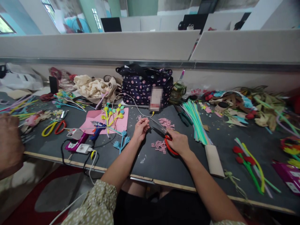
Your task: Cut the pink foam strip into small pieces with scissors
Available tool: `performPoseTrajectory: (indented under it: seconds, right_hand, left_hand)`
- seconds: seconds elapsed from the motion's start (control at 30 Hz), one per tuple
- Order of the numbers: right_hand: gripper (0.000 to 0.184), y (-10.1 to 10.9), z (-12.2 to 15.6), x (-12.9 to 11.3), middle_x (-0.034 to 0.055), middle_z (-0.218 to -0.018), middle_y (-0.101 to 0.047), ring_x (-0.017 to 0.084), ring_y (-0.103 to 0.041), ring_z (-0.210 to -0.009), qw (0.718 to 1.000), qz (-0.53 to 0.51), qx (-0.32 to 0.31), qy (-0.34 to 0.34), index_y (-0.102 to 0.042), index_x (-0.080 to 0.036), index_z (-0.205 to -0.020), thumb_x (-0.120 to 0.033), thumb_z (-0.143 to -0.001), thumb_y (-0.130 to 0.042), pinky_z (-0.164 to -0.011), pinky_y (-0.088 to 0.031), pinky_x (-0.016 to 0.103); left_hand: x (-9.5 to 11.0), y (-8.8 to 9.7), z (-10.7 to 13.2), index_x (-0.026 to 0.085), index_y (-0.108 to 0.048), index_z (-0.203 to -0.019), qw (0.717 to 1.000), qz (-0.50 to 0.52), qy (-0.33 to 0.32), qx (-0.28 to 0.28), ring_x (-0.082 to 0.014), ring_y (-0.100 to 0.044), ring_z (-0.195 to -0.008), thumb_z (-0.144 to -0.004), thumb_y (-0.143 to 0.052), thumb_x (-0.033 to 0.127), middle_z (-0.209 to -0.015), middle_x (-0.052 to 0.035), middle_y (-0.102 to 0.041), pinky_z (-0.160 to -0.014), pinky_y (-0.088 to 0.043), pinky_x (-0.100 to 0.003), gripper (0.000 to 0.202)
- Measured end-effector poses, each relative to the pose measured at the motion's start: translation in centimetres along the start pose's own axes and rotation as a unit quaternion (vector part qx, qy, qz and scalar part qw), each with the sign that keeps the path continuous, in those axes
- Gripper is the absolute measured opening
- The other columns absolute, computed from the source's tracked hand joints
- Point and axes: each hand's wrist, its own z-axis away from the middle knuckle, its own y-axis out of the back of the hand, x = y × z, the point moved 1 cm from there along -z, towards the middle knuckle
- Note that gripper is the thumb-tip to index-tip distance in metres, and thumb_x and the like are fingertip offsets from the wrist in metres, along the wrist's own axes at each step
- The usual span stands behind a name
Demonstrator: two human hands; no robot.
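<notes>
My right hand (179,142) grips a pair of scissors (160,128) by their red-orange handles, with the blades pointing toward my left hand. The fingertips of my left hand (141,128) are pinched together just left of the blade tips. Whatever they hold is too small to make out. Two little heaps of short pink strips lie by the scissors, one pink heap (167,123) behind the blades and another pink heap (159,146) in front of them. A few pink bits (139,117) also lie behind my left hand.
A dark patterned bag (145,84) stands at the back, with a cabled phone-like object before it. Pipe cleaners (195,120) and pliers (184,115) lie right. To the left are pink paper (90,120), a glue gun (97,131), a power strip (78,143) and another person's hand (10,140).
</notes>
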Motion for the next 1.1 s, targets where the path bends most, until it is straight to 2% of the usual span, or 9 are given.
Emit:
performPoseTrajectory:
  seconds: [0.6, 0.77, 1.1]
  right_hand:
    - [0.039, 0.02, -0.06, -0.05, 0.0048, -0.109, -0.071, 0.02, -0.065, -0.092, 1.0, 0.016, -0.018, 0.006, -0.058, -0.026, -0.124, -0.035, -0.086, -0.052, -0.069, -0.04, 0.025]
    - [0.038, 0.09, -0.01, -0.08, 0.0042, -0.108, -0.071, 0.02, -0.065, -0.093, 1.0, 0.012, -0.017, 0.01, -0.059, -0.025, -0.122, -0.034, -0.085, -0.053, -0.068, -0.04, 0.026]
    - [0.039, -0.15, -0.03, 0.0, 0.004, -0.107, -0.071, 0.02, -0.065, -0.093, 1.0, 0.016, -0.016, 0.013, -0.059, -0.025, -0.123, -0.034, -0.085, -0.053, -0.067, -0.039, 0.026]
  left_hand:
    - [0.06, -0.22, 0.11, 0.015, -0.067, -0.088, 1.0, -0.011, 0.009, -0.002, -0.0059, -0.059, -0.057, -0.064, -0.082, 0.021, -0.074, 0.0003, -0.066, -0.055, -0.05, -0.017, 0.029]
    - [-0.07, -0.1, -0.08, 0.014, -0.067, -0.087, 1.0, -0.015, 0.004, 0.011, -0.0054, -0.056, -0.054, -0.061, -0.083, 0.021, -0.067, 0.0023, -0.063, -0.055, -0.05, -0.018, 0.031]
    - [0.09, -0.37, 0.17, 0.014, -0.067, -0.086, 1.0, -0.013, 0.007, 0.021, -0.005, -0.057, -0.055, -0.059, -0.084, 0.017, -0.068, 0.0025, -0.062, -0.054, -0.049, -0.018, 0.031]
